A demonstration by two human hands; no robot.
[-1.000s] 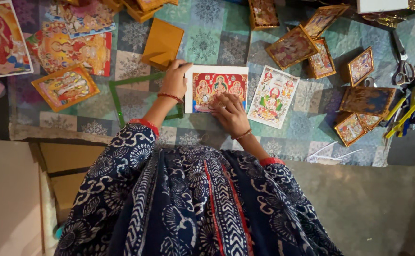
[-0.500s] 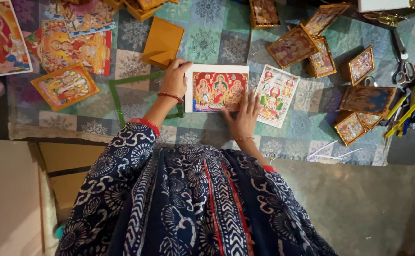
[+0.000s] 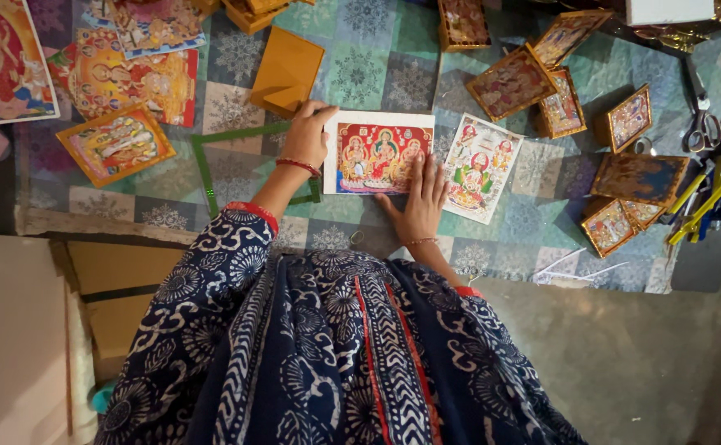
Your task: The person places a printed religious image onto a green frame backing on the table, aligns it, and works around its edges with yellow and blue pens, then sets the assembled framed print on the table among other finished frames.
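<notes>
A red and gold picture print (image 3: 377, 152) with a white border lies flat on the patterned cloth (image 3: 377, 66). My left hand (image 3: 307, 136) rests on its left edge, fingers curled at the top corner. My right hand (image 3: 420, 202) lies flat with fingers spread on the print's lower right corner. A green frame outline (image 3: 204, 169) lies under my left forearm. A second print (image 3: 480, 167) lies just right of my right hand, tilted.
Several framed pictures (image 3: 513, 82) are scattered at the upper right. Scissors (image 3: 700, 124) and yellow and blue tools (image 3: 706, 202) lie at the right edge. An orange card (image 3: 288, 70) and more prints (image 3: 117, 142) lie to the left. Brown boards (image 3: 109, 288) lean below the cloth.
My right hand has opened from a curled pose and slid right, now lying flat on the print's lower right corner. My left hand has stayed on the left edge.
</notes>
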